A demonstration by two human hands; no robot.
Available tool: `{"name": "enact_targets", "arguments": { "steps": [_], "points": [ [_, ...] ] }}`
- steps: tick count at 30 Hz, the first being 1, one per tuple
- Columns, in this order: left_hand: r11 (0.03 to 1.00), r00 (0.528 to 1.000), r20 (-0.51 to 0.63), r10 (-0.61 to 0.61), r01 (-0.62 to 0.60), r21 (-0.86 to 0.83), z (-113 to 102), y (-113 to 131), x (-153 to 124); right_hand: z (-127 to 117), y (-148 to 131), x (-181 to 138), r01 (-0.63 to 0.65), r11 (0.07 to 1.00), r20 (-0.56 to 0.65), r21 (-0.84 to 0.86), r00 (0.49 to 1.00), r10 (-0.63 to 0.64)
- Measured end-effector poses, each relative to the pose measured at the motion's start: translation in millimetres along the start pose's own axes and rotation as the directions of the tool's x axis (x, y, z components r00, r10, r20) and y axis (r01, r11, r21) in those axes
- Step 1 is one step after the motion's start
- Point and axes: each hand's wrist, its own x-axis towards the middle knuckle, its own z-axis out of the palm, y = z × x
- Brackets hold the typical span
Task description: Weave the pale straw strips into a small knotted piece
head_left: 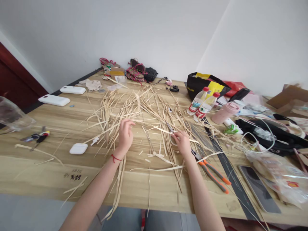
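Long pale flat straw strips (112, 110) lie in a loose, crisscrossed pile across the table in front of me. My left hand (125, 134), with a red cord at the wrist, is at the pile's near side. Its fingers are curled together against a straw strip; the exact pinch is partly hidden. My right hand (183, 142) is closed around the looped handle of small scissors (172, 138), whose blades point away among the strips. A strip crosses close by its fingers. Beside my right wrist lie pliers (211, 173) with orange and grey handles.
Short cut pieces (148, 160) are scattered between my arms. White earbuds case (78, 148) and small cutting tools (38, 136) lie left. On the right are two bottles (203, 107), a pink cup (225, 113), a phone (258, 189) and bags. Woven items (136, 72) sit at the back.
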Motion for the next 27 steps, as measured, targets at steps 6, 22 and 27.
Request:
{"name": "enact_targets", "arguments": {
  "steps": [6,22,27],
  "points": [
    [0.920,0.805,0.515,0.293,-0.384,0.077,13,10,-12,-1,-33,-4,-0.171,0.944,0.031,0.282,0.985,0.169],
    [0.911,0.822,0.550,0.145,-0.328,0.251,30,-5,-19,-40,-24,11,-0.084,0.408,-0.117,0.909,0.889,0.443],
    [0.939,0.856,0.495,0.148,-0.279,0.200,27,7,-17,-34,-27,10,-0.083,0.395,-0.102,0.915,0.899,0.425]
  ]
}}
